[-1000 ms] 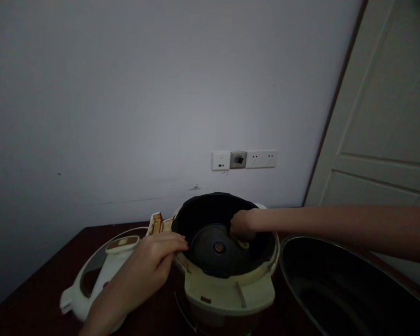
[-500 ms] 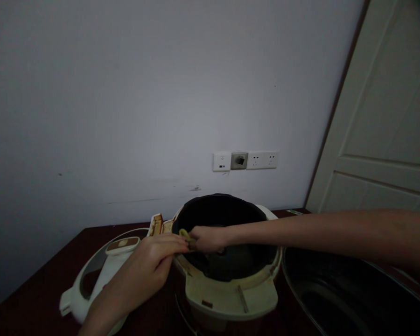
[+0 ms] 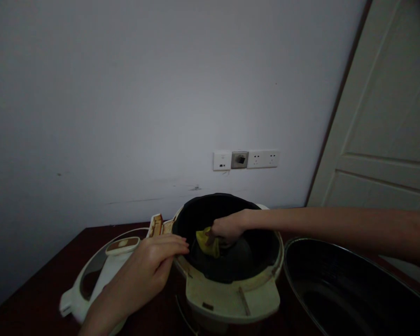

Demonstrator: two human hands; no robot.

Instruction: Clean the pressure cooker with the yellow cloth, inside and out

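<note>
A cream-coloured electric cooker (image 3: 233, 298) stands on the table with a dark inner pot (image 3: 213, 210) inside it. My left hand (image 3: 161, 256) is closed over the cooker's left rim, its fingertips at the edge of the pot. Inside the pot, my right hand (image 3: 229, 226) grips a bunched yellow cloth (image 3: 208, 245), which hangs low against the dark interior. Stains mark the cooker's rim. To the left, partly behind my left forearm, lies the white lid (image 3: 108, 275) with a brown panel on its handle.
A large black basin (image 3: 336, 289) sits to the right, beneath my right forearm. The dark red table (image 3: 38, 275) meets a pale wall with outlets (image 3: 262, 159) and a switch plate. A light panelled door (image 3: 381, 140) rises at the right.
My right hand and the yellow cloth have moved right, from the left rim to inside the pot, and more of the cloth shows. My left hand has stayed on the rim.
</note>
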